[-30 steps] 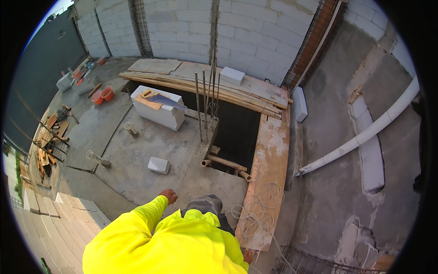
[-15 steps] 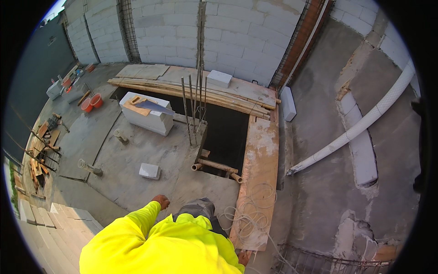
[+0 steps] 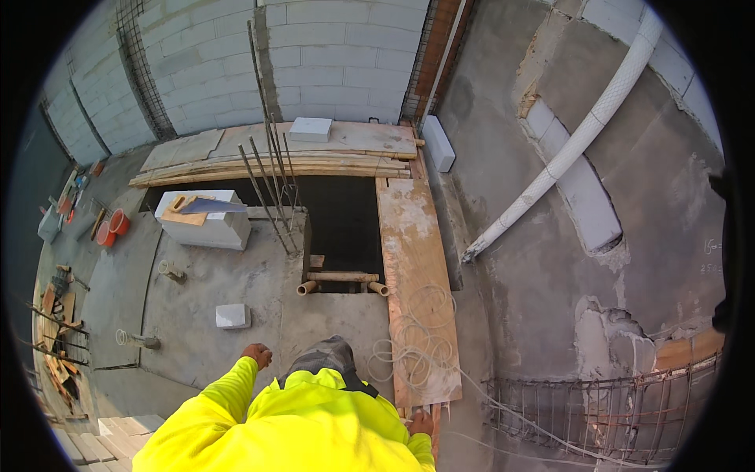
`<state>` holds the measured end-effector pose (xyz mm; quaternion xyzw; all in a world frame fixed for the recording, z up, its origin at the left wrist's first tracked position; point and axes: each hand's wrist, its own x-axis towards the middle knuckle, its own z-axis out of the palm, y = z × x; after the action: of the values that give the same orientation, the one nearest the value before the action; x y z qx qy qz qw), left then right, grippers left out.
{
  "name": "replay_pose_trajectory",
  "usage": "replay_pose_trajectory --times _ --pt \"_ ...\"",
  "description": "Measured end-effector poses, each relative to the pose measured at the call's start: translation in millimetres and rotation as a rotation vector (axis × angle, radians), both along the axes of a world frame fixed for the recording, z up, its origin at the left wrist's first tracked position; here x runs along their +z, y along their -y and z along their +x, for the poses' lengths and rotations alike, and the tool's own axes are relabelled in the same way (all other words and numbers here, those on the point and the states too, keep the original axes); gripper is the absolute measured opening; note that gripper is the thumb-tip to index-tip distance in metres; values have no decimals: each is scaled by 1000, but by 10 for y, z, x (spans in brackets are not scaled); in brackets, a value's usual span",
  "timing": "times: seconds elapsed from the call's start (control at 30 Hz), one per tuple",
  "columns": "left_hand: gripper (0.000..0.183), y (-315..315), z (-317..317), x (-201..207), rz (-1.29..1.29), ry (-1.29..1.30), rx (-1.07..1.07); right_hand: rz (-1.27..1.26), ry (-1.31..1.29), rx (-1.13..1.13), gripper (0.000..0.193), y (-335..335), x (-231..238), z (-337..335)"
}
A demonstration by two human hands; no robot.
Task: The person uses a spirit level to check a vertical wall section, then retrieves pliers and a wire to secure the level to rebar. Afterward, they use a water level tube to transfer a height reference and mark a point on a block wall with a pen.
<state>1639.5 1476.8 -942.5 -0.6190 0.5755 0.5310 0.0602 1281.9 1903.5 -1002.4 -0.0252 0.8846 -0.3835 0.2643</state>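
Note:
My left hand hangs out in front at the end of a bright yellow sleeve, its fingers loosely bent with nothing visible in them. Nearest to it on the concrete floor lies a small white block. My right hand is low by my side, close to the near end of a long plywood board; its fingers are too small to read. A thin pale hose or cable lies in loose coils on that board. Farther off, a handsaw rests on a wooden piece atop a large white block.
A dark floor opening lies ahead, with bamboo poles at its near edge. Upright rebar stands beside it. Planks line its far side. Pipe stubs rise at left; a rebar cage runs at lower right.
My view has turned to the right and the floor things have shifted left in it. My right hand shows more fully now. Both hands still carry nothing visible.

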Motion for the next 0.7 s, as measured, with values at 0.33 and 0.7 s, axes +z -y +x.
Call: replay_pose_trajectory --times 0.33,0.7 --pt "33 -21 -41 -27 5 -3 -14 -46 317 -121 43 153 396 131" --pt "27 -150 -8 -57 -24 -63 57 140 191 109 41 133 548 106"
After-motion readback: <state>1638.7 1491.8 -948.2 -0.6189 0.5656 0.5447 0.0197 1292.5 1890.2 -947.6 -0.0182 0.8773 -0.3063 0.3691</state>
